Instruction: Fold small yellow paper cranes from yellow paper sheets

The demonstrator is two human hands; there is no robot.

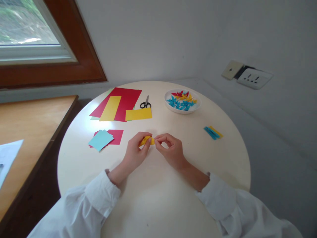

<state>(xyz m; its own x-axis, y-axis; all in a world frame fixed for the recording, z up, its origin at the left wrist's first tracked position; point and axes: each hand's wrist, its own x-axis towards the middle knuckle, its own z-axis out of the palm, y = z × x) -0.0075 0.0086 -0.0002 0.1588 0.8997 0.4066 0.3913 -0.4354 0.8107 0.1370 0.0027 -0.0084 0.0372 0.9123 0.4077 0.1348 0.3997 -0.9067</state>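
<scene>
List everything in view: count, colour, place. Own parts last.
Folded paper: 1, yellow, between the hands
Large sheets: stack, red over pale green, table's back left
Rectangles: 2, yellow, one on the red sheet, one overlapping its edge
Scissors: 1, black handles, back middle
Dish: 1, white, back right
Pointed paper shapes: many, red/yellow/blue, in dish
Narrow pieces: several, blue and yellow, right
Squares: pile, light blue over pinkish red, left
Round table: 1, off-white, centre
Wooden surface: 1, tan, far left
Paper: 1, white, on wooden surface
Window: 1, brown frame, upper left
Socket: 1, white, right wall
Wall plate: 1, cream, beside socket
Left hand, right hand: centre
Sleeves: 2, white, bottom
</scene>
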